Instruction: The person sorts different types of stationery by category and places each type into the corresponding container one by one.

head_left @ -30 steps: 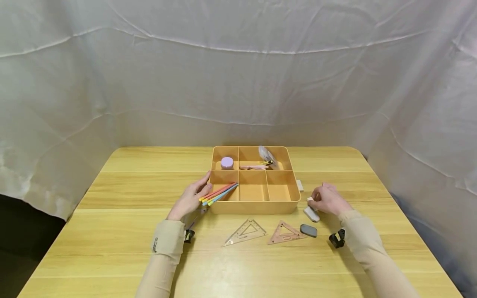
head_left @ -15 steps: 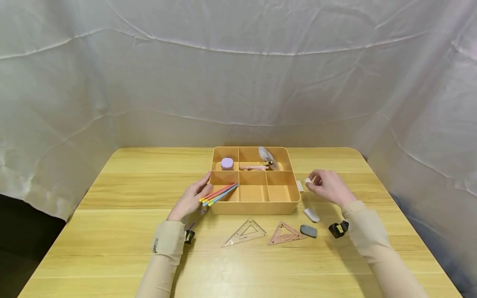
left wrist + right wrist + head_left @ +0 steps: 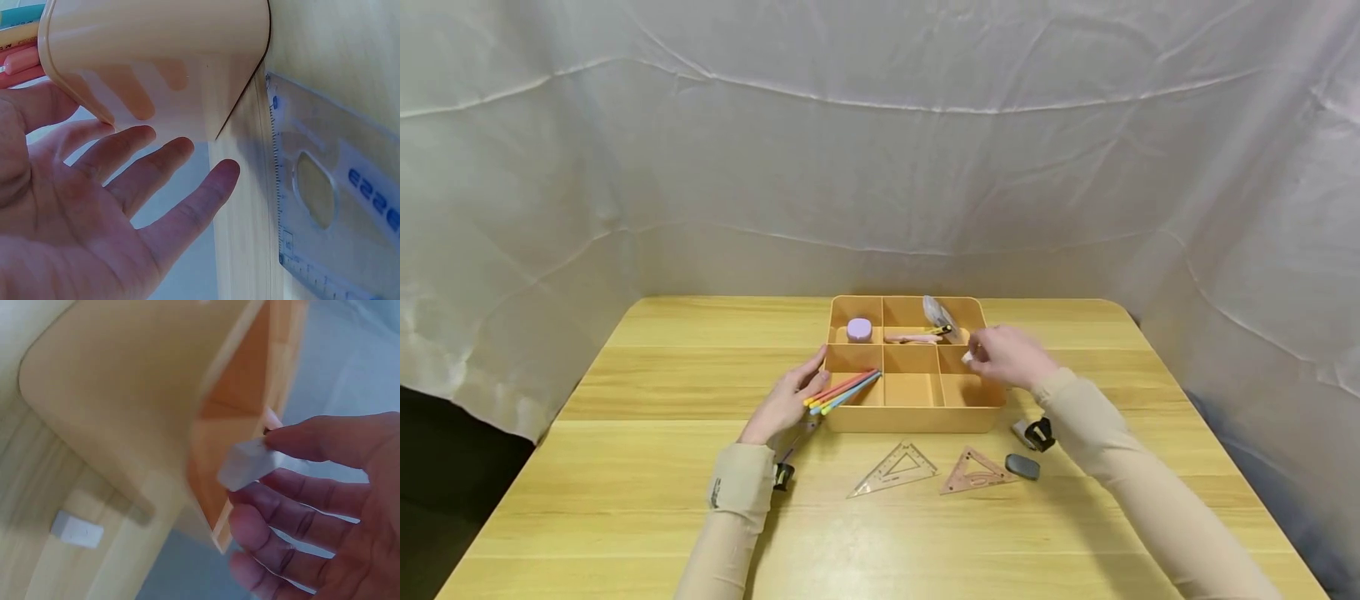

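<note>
Between the thumb and fingers of my right hand [image 3: 1011, 357] is a small white eraser [image 3: 247, 464], pinched above the front right compartment of an orange divided organizer box [image 3: 913, 419]. My left hand [image 3: 780, 406] rests its extended fingers along the box's left side, thumb near the rim. Coloured pencils [image 3: 842, 392] lean out over the front left compartment, beside that thumb. On the table right of the box, another white eraser [image 3: 77, 530] shows in the right wrist view; my right hand hides it in the head view.
A clear set square [image 3: 895, 471], a pink set square [image 3: 973, 471] and a dark grey eraser [image 3: 1022, 467] lie in front of the box. A whitish block [image 3: 1021, 433] is partly hidden by the right wrist camera. The back compartments hold a purple item [image 3: 859, 330] and a plastic bag [image 3: 942, 315].
My right hand has lifted the white eraser from the table beside the whitish block and carried it left, over the box. My left hand has stayed at the box's left side.
</note>
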`<state>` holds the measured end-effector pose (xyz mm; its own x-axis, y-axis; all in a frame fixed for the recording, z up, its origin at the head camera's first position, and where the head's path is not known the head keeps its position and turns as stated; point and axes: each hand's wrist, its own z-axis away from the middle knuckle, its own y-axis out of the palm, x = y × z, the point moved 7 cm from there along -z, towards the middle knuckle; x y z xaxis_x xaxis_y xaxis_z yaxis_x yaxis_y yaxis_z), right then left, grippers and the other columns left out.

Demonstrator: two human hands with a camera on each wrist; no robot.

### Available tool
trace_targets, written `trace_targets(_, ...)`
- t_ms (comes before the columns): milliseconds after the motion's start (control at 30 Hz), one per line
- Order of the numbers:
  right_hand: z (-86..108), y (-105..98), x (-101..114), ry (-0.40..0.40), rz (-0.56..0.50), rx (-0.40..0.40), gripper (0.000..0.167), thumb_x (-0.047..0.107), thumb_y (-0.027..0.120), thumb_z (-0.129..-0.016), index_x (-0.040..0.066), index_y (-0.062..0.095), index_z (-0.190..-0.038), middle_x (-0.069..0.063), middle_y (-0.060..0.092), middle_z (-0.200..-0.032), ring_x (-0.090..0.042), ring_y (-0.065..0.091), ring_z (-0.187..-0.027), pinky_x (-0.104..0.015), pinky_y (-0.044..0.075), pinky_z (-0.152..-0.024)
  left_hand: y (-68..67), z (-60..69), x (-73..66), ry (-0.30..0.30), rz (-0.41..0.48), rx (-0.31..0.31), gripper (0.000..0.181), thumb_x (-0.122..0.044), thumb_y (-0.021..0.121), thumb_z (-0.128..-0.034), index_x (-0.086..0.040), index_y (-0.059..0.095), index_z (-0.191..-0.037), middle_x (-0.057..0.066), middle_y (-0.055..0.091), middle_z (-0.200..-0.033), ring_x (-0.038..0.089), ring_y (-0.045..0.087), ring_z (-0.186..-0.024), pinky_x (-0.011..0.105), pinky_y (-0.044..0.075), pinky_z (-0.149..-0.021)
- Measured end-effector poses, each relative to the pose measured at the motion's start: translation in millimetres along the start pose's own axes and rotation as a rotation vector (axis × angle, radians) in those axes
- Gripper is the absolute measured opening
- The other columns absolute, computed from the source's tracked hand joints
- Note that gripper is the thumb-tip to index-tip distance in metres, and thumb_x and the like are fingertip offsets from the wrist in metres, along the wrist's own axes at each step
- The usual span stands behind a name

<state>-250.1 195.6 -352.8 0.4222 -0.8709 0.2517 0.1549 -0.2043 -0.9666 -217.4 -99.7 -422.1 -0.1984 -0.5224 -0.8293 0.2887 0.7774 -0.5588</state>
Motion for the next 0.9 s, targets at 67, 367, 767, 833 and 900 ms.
trace_targets(67,-6.1,9,5,-0.025,0.061,0.023,0.007,0.013,0.069,-0.088,0.006,0.066,-0.086,-0.007,0.068,-0.079,-0.018,0.059,-0.068,-0.035,0.053,-0.062,0.7,-0.2,-0.5,0.0,-0.002,-0.001,0.056,-0.024,0.038,-0.1103,-0.002,0.021,-0.159,0.031,0.042,-0.152,0.045,0.046,-0.14,0.058,0.03,-0.121)
trace_targets(367,-18.9,43,16,-0.058,0.329,0.089,0.009,0.011,0.07,-0.086,0.009,0.062,-0.082,-0.012,0.07,-0.087,-0.032,0.066,-0.075,-0.049,0.056,-0.07,3.9,-1.8,-1.6,-0.017,0.001,-0.018,0.056,-0.025,0.039,-0.11,-0.004,0.022,-0.159,0.029,0.038,-0.156,0.045,0.043,-0.142,0.059,0.028,-0.122)
trace_targets(767,-19.0,55,18,-0.067,0.399,0.062,0.011,0.006,0.075,-0.081,0.009,0.064,-0.078,-0.01,0.072,-0.083,-0.027,0.065,-0.069,-0.046,0.054,-0.073,5.0,-3.4,-3.6,-0.013,0.014,-0.012,0.057,-0.026,0.039,-0.11,-0.005,0.021,-0.16,0.028,0.035,-0.158,0.045,0.042,-0.142,0.058,0.028,-0.122)
trace_targets(833,-17.7,56,17,-0.061,0.391,0.064,0.011,0.007,0.075,-0.082,0.009,0.064,-0.078,-0.011,0.072,-0.084,-0.027,0.065,-0.068,-0.046,0.054,-0.073,5.0,-3.7,-3.4,-0.011,0.011,-0.011,0.057,-0.025,0.039,-0.11,-0.005,0.021,-0.16,0.028,0.034,-0.158,0.046,0.042,-0.142,0.058,0.028,-0.122)
trace_targets(900,-16.3,57,16,-0.061,0.392,0.064,0.011,0.007,0.074,-0.082,0.009,0.064,-0.078,-0.011,0.071,-0.083,-0.027,0.064,-0.067,-0.045,0.054,-0.072,5.6,-4.1,-3.4,-0.006,0.009,-0.008,0.056,-0.024,0.039,-0.11,-0.004,0.021,-0.16,0.028,0.034,-0.158,0.045,0.042,-0.142,0.058,0.028,-0.122)
